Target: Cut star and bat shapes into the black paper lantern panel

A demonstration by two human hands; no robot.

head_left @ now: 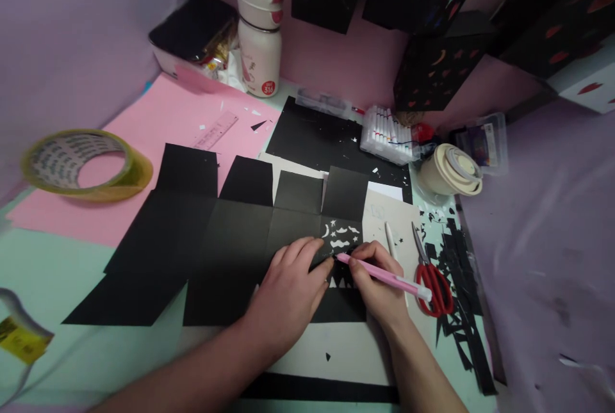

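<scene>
Gripping pink knife (398,283), tip unclear: fingers (371,257)

Black across the folded card (230,240), pierced at one end with white cut-outs (a crescent, stars, wavy clouds, small triangles). Pale pink on the pen (384,277), white at its back end. Red on the handles of the scissors (423,259). Pink on the paper sheet (158,112), mint green on the tabletop (43,272). Yellowish on the tape roll (57,160), grey print inside. White on the bottle (259,48), red round label.
</scene>
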